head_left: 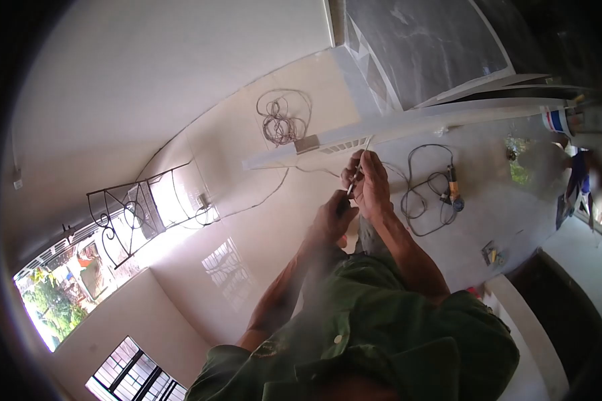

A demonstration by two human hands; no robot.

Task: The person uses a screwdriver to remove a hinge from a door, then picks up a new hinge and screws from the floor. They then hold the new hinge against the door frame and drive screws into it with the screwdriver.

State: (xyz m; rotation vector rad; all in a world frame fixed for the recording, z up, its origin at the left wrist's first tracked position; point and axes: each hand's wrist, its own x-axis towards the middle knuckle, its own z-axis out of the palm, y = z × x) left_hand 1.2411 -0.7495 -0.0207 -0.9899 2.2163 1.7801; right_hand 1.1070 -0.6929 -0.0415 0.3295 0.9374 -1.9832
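Note:
My left hand (pixel 332 217) and my right hand (pixel 371 182) are close together in front of my body, both with fingers curled. Between them runs a thin pale stick-like piece (pixel 350 188); its exact kind is too small to tell. My right fingers pinch it. The left fingers are closed near its lower end, around something dark that I cannot make out. Just beyond the hands lie a slotted pale strip (pixel 344 146) and a small brown block (pixel 308 144).
A coiled cable (pixel 281 123) lies beyond the hands. To the right is an orange angle grinder (pixel 455 190) with its looped cord (pixel 415 210). A scrollwork metal grille (pixel 130 217) stands by the bright opening at left. A person (pixel 577 177) is at the far right.

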